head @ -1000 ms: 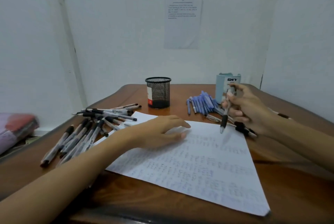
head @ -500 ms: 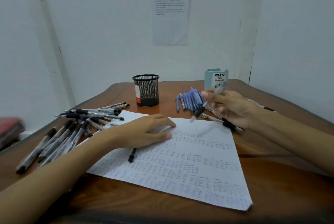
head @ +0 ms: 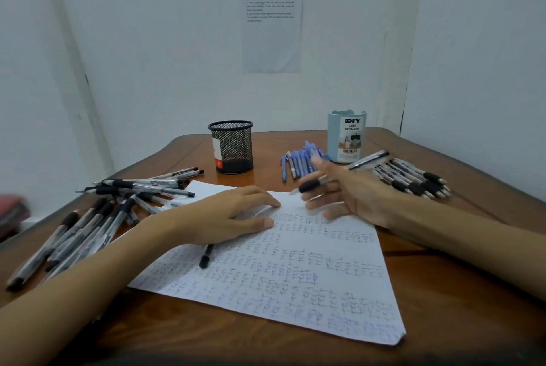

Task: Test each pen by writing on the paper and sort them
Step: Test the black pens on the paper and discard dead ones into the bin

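Paper lies at centre; your left hand presses flat on its 10 o'clock corner. At 1 o'clock your right hand holds the pen, tip just above the paper. That hold looks loose, so it could slip.

Paper: is being pinned flat, scribble-covered.
Pen: is being held tilted above the paper's far edge.

The table is glossy brown wood. The paper looks matt, and the black cup is wire mesh. The organizer looks like smooth pale plastic.
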The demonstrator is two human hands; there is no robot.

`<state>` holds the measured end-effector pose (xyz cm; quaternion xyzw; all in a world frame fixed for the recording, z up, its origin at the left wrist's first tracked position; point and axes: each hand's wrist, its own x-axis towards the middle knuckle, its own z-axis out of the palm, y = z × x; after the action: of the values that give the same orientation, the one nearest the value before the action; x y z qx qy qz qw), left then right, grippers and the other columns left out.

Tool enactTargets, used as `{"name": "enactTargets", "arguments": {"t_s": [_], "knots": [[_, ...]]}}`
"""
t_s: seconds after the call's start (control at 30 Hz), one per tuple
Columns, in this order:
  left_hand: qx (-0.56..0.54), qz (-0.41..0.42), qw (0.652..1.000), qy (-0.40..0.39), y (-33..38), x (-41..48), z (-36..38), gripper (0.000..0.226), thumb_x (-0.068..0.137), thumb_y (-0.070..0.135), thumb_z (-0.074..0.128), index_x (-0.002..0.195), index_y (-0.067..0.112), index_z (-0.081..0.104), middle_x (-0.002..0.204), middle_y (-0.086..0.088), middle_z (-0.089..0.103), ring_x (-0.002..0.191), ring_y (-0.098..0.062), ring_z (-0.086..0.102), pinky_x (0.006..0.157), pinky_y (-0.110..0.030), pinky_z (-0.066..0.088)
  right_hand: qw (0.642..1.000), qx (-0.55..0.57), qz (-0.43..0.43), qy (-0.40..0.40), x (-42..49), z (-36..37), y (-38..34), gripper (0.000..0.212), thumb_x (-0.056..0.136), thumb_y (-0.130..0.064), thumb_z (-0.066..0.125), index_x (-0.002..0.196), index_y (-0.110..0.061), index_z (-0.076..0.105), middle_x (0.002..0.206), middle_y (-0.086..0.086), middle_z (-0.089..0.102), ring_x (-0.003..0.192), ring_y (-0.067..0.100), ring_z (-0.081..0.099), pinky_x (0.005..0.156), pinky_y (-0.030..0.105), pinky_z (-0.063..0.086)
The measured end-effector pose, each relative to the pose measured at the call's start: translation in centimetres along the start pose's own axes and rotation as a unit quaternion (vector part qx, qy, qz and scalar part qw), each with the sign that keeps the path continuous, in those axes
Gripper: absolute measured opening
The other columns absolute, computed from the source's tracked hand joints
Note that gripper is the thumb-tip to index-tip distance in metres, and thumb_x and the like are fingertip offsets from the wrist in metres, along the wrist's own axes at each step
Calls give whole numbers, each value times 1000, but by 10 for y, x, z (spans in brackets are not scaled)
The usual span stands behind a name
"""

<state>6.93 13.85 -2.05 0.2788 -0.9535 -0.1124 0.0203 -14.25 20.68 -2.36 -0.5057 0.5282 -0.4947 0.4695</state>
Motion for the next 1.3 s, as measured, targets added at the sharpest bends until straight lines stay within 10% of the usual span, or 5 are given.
{"name": "enactTargets", "arguments": {"t_s": [0.2, 1.3], "knots": [[6, -4, 1000, 1, 2, -1, -1, 46, 93, 47, 38, 137, 35, 38, 143, 16, 34, 126, 0, 34, 100, -15, 24, 971, -132, -159, 116, 4, 3, 12, 51, 78, -26, 73, 48, -12, 34, 43, 0, 31, 36, 4, 32, 43, 13, 33], [1, -8, 1000, -2, 3, -1, -1, 56, 83, 56, 35, 136, 37, 38, 143, 18, 35, 127, 0, 34, 109, -24, 28, 959, -191, -182, 107, 15, -5, 19, 46, 83, 4, 58, 48, -13, 33, 36, -11, 28, 35, 0, 34, 43, 8, 33]]}}
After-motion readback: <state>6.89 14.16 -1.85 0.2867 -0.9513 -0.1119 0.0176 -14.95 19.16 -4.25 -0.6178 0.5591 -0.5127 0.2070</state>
